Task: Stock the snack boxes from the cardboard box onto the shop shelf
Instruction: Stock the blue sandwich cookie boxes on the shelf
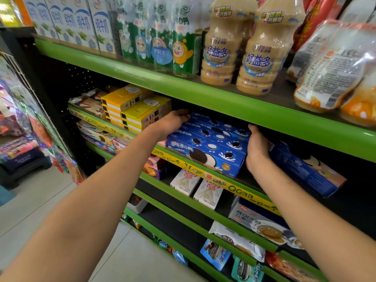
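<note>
Left hand (173, 121) at 10 o'clock and right hand (256, 145) at 3 o'clock are apparently pressing, fingers straight, against the blue snack boxes (211, 145) sitting on the shelf (240, 186).

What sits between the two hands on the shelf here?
In the head view, the stack of blue cookie boxes fills the gap between the left hand and the right hand, one hand at each side.

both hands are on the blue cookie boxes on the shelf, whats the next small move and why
Probably push the stack of blue cookie boxes a little further back. The left hand and right hand flank it on either side, and the front box still reaches the shelf lip. Seating it level with the yellow boxes beside it would let both hands come away.
</note>
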Demonstrator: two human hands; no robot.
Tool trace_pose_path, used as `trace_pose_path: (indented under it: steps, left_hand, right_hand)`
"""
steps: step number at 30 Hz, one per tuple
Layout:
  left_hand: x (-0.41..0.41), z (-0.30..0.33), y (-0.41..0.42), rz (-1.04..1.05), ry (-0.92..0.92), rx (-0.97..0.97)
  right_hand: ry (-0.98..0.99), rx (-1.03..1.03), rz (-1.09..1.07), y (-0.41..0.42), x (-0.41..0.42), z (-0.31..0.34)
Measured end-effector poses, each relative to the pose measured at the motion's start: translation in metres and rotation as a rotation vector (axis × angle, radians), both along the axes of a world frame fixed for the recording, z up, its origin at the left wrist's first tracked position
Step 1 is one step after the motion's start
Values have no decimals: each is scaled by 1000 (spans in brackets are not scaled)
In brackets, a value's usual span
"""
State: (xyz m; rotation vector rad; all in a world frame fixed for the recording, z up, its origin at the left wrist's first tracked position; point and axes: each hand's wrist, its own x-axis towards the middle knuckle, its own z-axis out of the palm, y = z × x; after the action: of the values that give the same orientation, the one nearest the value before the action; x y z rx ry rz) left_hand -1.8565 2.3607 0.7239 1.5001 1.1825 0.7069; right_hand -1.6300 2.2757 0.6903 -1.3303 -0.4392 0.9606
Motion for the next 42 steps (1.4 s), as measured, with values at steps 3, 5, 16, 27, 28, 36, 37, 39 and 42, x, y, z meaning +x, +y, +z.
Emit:
trace_pose_path:
  steps: [3,5,16,27,28,36,37,39,42]
  left_hand:
    - [1,0,3,-36,-50,-75]
    - [1,1,4,-42,-54,-69]
    - [1,1,6,23,-55,-15]
    - [-12,-6,-1,40,-350,-202]
    - [-12,-6,-2,30,-346,-222]
    - [-11,-6,-2,22,-257,-196]
    - [-11,-6,-2,25,-254,-198]
    - [-11,-5,-3,31,-241,-189]
    - [-7,-2,-5,66,-155,-116]
  right_hand:
    - [32,-8,10,2,-4,-2]
    - [66,-13,9,2,-3,-2]
    - [16,-35,64,-7,13,-11]
    - [14,-38,114,-20,-6,-17]
    - [3,-52,119,-20,-9,-18]
    - [-17,-51,94,-23,-18,-14]
    - [-7,-45,89,-24,-18,-13]
    - [22,-31,78,-25,-19,-12]
    - [21,-17,70,-28,-20,-9]
